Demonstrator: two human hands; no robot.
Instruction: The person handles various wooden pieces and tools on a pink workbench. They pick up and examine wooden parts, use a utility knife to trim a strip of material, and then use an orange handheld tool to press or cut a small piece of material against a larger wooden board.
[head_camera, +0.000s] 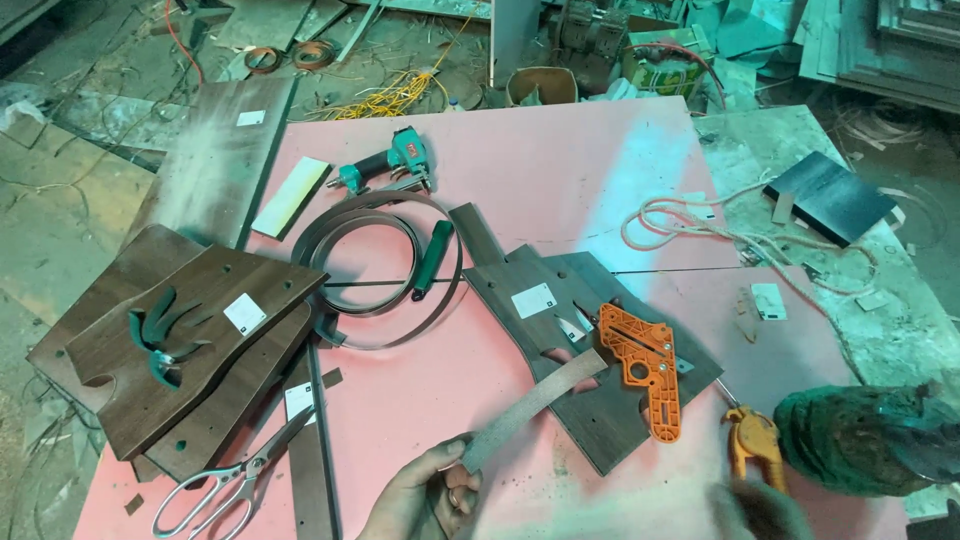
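Head view: left hand (425, 495) pinches a brown edging strip (535, 408) near the surface's (560, 160) front edge, gloved right hand (860, 440) grip indeterminate; the limp strip could snag the orange jig (645, 365).

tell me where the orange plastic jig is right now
In the head view the orange plastic jig lies right of centre on a dark wood panel, just beyond the tip of the strip held in the left hand.

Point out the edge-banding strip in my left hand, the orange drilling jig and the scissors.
edge-banding strip (535, 402), head view, middle of the strip.
orange drilling jig (648, 365), head view, centre of its body.
scissors (235, 485), head view, near the pivot.
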